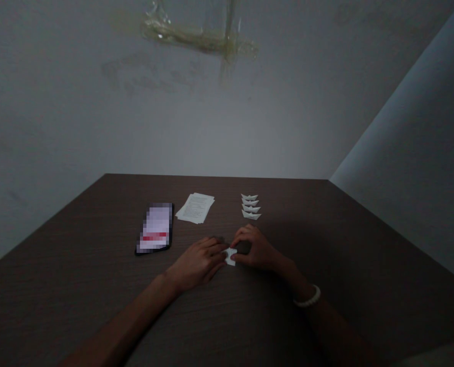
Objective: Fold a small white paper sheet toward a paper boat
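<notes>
A small piece of folded white paper point(230, 257) with faint print lies on the dark table between my two hands. My left hand point(198, 261) rests palm down at its left, fingertips and thumb closed on that edge. From the right, my right hand point(258, 248) pinches the paper between thumb and forefinger, the other fingers curled above it. The fingers partly hide the paper, so its full folded shape does not show. Just beyond my right hand, several small white paper boats point(251, 209) stand in a column.
The brown wooden table point(97, 306) reaches back to a grey wall point(249, 122). A stack of printed paper sheets point(196, 208) lies left of the boats. Further left is a phone point(155, 228) with its screen lit and blurred. A pale bracelet point(308, 300) circles my right wrist.
</notes>
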Motion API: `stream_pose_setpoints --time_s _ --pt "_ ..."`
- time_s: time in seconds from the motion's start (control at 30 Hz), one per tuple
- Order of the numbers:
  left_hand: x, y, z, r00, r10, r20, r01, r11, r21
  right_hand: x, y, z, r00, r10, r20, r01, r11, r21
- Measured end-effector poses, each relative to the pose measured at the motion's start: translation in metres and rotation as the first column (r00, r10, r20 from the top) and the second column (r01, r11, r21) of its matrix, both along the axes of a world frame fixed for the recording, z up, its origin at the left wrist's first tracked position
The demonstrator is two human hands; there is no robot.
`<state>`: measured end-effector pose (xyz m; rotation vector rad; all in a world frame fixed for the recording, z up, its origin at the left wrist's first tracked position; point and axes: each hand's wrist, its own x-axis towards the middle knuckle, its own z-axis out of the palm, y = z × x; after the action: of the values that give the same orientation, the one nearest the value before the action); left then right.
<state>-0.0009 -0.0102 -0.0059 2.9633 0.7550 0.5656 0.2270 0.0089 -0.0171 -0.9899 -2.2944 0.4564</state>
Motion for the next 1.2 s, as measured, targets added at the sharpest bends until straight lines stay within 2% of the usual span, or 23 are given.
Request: stream_pose_setpoints --time_s 0.83,1.2 --pt "-0.0007 0.0028 -0.0064 1.0 -0.013 -0.011 0.014 0.999 0.052 0.0026 0.002 -0.0031 1.0 0.02 0.007 -0.019 1.0 -0.021" --pt "-0.0006 0.0024 -0.0026 1.0 -0.025 -0.008 0.026 0.999 0.039 0.0023 0.0041 -0.005 0.999 0.034 -0.014 -0.034 0.999 -0.012"
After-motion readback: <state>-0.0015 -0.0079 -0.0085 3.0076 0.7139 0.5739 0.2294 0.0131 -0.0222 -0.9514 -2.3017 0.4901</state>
